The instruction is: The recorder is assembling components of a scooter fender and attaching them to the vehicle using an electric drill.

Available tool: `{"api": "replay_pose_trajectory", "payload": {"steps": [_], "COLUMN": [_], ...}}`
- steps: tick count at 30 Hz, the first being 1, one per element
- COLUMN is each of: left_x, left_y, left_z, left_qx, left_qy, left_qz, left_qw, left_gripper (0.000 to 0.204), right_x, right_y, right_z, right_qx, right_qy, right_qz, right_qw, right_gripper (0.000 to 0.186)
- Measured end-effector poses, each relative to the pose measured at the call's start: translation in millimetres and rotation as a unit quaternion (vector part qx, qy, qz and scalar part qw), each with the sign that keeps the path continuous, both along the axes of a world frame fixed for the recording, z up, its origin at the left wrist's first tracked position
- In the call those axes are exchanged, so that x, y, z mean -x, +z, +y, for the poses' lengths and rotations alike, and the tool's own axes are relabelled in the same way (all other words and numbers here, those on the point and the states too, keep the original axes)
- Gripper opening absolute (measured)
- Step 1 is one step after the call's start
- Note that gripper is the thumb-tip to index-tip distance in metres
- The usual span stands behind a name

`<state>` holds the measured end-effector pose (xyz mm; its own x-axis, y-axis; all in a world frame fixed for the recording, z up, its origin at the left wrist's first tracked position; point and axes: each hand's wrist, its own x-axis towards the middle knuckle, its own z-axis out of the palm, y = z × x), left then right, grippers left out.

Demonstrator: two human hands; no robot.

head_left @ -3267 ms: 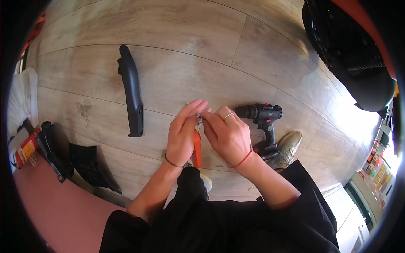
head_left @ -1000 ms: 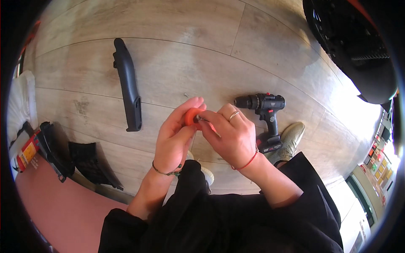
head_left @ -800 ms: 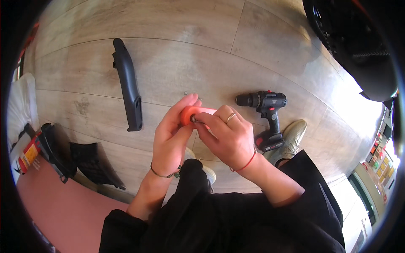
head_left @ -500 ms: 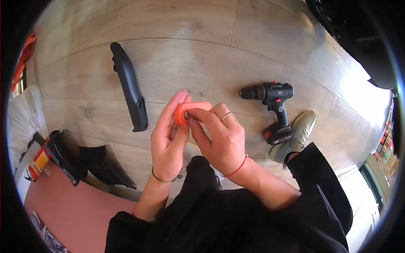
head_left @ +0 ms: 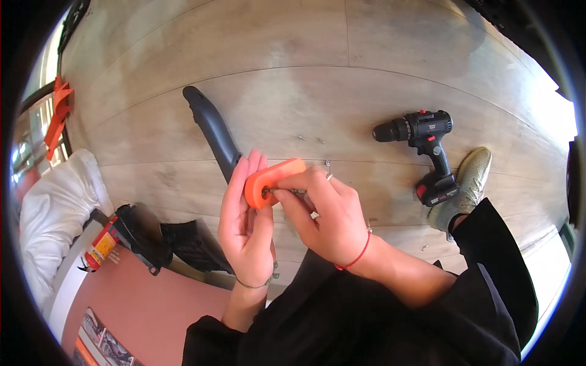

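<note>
Pale wood-look floorboards (head_left: 305,43) fill most of the head view, with a dusty pink panel (head_left: 165,293) at lower left and a red fire extinguisher (head_left: 101,245) near crumpled white sheeting (head_left: 58,204). A long, curved black plastic cover (head_left: 213,129) lies on the boards, its near end hidden behind the person's left hand (head_left: 250,236). A black cordless drill with red accents (head_left: 427,128) rests beside the light-coloured shoe (head_left: 469,177), and small metal screws (head_left: 321,140) are scattered on the floor beyond the hands. Above the floor, in front of the body, a smooth, round-ended orange plastic piece (head_left: 276,174) is held between the left thumb and the extended fingers. The right hand (head_left: 336,219) pinches a slim dark metal piece (head_left: 270,191) between thumb and forefinger, its tip at the round hole facing the person. The step in hand appears to be working that metal piece at the hole; the next move calls for a steady left hold and a straight, gentle fingertip push or turn. The orange body looks glossy and rigid, bright along its upper edge, while the hole's interior is too dark to read.
</note>
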<state>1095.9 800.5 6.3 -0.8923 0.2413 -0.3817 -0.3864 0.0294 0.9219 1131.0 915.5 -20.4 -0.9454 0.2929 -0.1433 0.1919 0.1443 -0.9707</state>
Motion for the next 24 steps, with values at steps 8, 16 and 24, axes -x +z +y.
{"api": "replay_pose_trajectory", "payload": {"steps": [8,16,24], "left_x": [0.7,-0.6,0.1], "left_y": [6.9,6.7,4.8], "left_z": [0.4,2.4,-2.0], "left_qx": [-0.016,-0.024,-0.008], "left_qy": [0.033,0.050,0.032], "left_qz": [0.001,0.005,0.034], "left_qw": [0.999,0.998,0.999], "left_gripper": [0.055,0.057,0.058], "right_x": [4.9,6.8,4.8], "right_y": [7.6,9.2,13.0], "right_z": [2.3,7.3,8.5], "right_qx": [0.025,-0.027,-0.044], "right_qy": [-0.005,0.019,0.047], "right_qz": [0.030,0.073,0.055], "right_qw": [0.999,0.997,0.996], "right_gripper": [0.011,0.015,0.014]}}
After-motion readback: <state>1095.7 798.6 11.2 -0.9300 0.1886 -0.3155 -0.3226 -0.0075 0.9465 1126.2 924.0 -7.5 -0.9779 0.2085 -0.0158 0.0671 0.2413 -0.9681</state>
